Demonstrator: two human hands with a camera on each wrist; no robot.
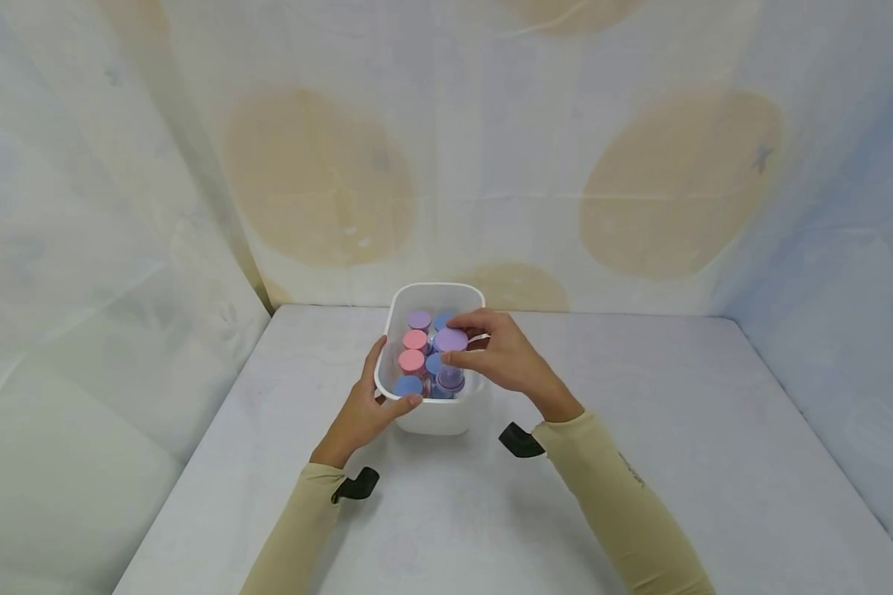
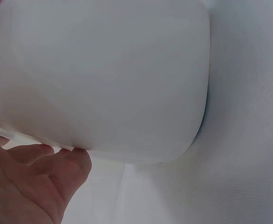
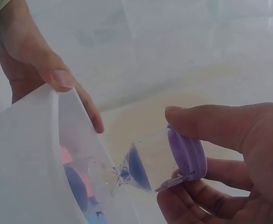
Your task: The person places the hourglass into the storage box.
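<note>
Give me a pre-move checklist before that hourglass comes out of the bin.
1. Right hand pinches the purple-capped hourglass: ok.
2. Left hand steadies the bin at its rim: ok.
3. Hourglass raised above the other caps: ok.
4. Glass neck intact: cannot tell, blurred.
5. Lower cap free of its neighbours: cannot tell, hidden.
6. Bin flat on the table: ok.

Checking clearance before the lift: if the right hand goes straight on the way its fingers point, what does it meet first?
The right hand pinches a purple-capped hourglass and points left across the white bin. It would probably meet the pink-capped hourglasses first, then the left hand at the rim; depth is unclear.
</note>
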